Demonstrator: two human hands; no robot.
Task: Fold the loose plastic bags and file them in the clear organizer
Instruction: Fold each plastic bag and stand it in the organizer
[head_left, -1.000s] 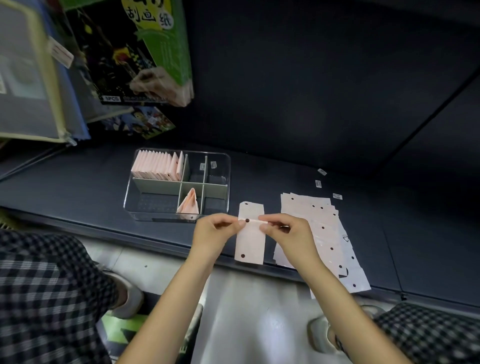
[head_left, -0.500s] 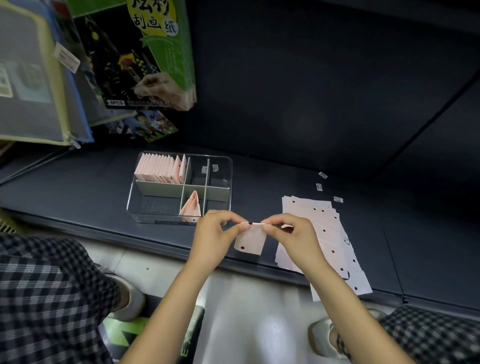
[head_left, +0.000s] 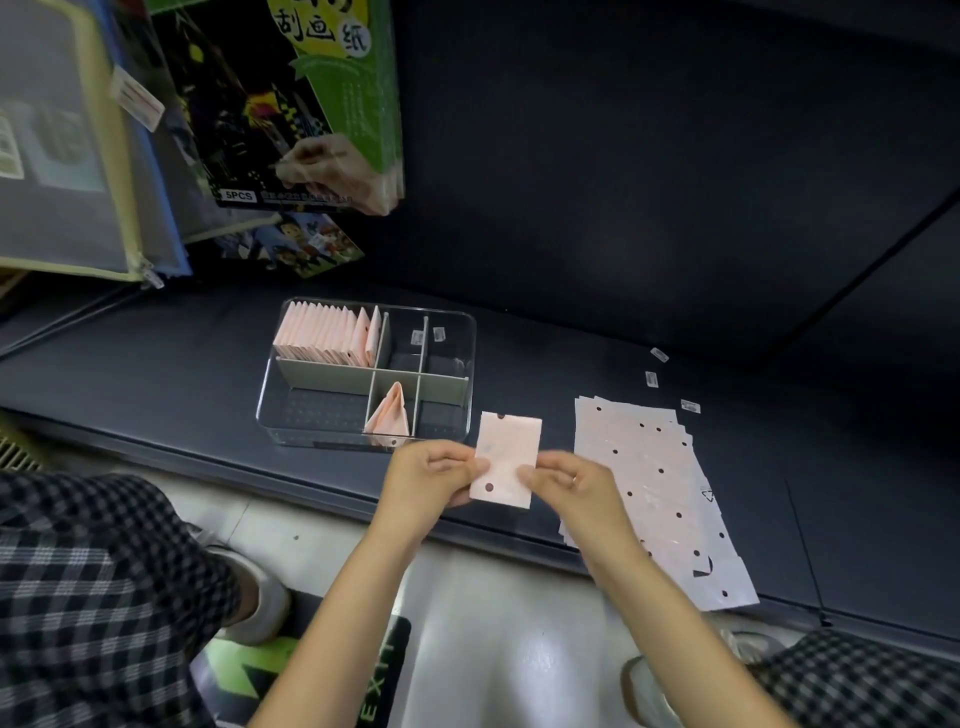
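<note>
While both hands pinch it, the pink bag (head_left: 506, 460) hangs just in front of the organizer (head_left: 291, 410), long axis pointing away from the person. Left hand (head_left: 431, 480) grips its left edge, right hand (head_left: 569, 486) its right edge. Thin, matte, rectangular film with punched holes. Loose bags (head_left: 657, 493): fanned stack right of organizer. Filed folds stand in organizer's back-left compartment.

Dark shelf (head_left: 156, 364) under a dark back panel (head_left: 649, 182) — pale glossy floor (head_left: 519, 649) below.

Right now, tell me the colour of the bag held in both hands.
Pale pink bag with dark dots, head view.
</note>
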